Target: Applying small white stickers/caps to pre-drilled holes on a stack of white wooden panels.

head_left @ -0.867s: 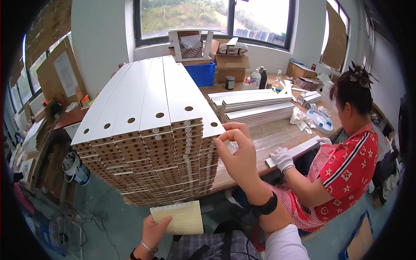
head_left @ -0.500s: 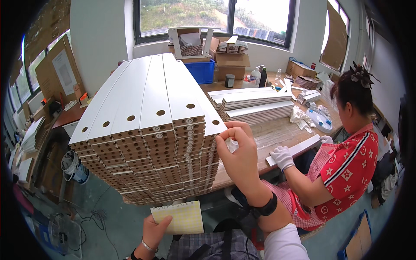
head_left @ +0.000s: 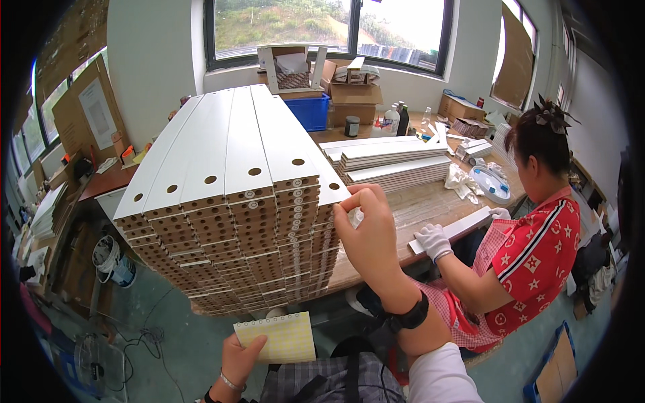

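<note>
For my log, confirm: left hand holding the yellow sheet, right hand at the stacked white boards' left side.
Wrong side: the head view shows the right hand at the right of the stacked white boards; the left hand holds the yellow sheet.

Your hands are bare. At the wrist of your left hand (head_left: pixel 242 357) you wear a slim silver-coloured bracelet (head_left: pixel 231 383), and farther up that forearm a black piece (head_left: pixel 209 397) shows, too cut off by the lower edge to make out. Your right hand (head_left: pixel 369 232) has a wide black band (head_left: pixel 411 314) around its wrist, and your white sleeve (head_left: pixel 443 377) on that arm looks plain and lightly creased. Grey checked cloth (head_left: pixel 290 384) covers your front, with dark straps (head_left: pixel 353 379) over it.
</note>
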The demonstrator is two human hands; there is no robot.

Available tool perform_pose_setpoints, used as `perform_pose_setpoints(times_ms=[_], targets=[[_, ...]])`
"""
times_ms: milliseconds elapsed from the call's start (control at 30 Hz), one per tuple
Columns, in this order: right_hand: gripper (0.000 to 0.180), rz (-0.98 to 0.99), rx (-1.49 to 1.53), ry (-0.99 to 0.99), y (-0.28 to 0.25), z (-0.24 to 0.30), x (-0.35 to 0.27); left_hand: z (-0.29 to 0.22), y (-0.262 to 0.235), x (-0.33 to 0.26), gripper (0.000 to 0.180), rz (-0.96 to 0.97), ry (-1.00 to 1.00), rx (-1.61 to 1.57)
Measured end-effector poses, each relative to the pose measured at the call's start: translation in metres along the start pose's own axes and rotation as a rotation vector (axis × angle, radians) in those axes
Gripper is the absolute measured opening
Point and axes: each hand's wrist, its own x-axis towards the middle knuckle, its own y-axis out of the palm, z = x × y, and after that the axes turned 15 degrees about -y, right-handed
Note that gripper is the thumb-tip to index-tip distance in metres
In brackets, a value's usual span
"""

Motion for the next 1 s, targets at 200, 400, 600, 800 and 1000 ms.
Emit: perform_pose_setpoints(times_ms=[200,400,600,800,1000], targets=[[0.015,0.034,0.016,0.016,-0.004,0.0,0.003,-0.002,0.0,-0.005,0.021,0.003,-0.009,-0.001],[0.014,0.069,0.071,0.101,-0.008,0.001,0.004,0.002,-0.002,-0.003,0.023,0.008,-0.025,0.019],[0.018,0.044,0.091,0.037,-0.007,-0.006,0.003,0.004,0.002,-0.002,0.022,0.017,-0.048,-0.003],[0.014,-0.022,0.23,0.095,-0.005,-0.012,-0.001,0.004,0.005,0.0,0.022,0.025,-0.067,0.017],[0.011,-0.133,0.462,0.247,-0.011,-0.015,-0.014,0.005,0.015,-0.002,0.021,0.026,-0.046,0.049]])
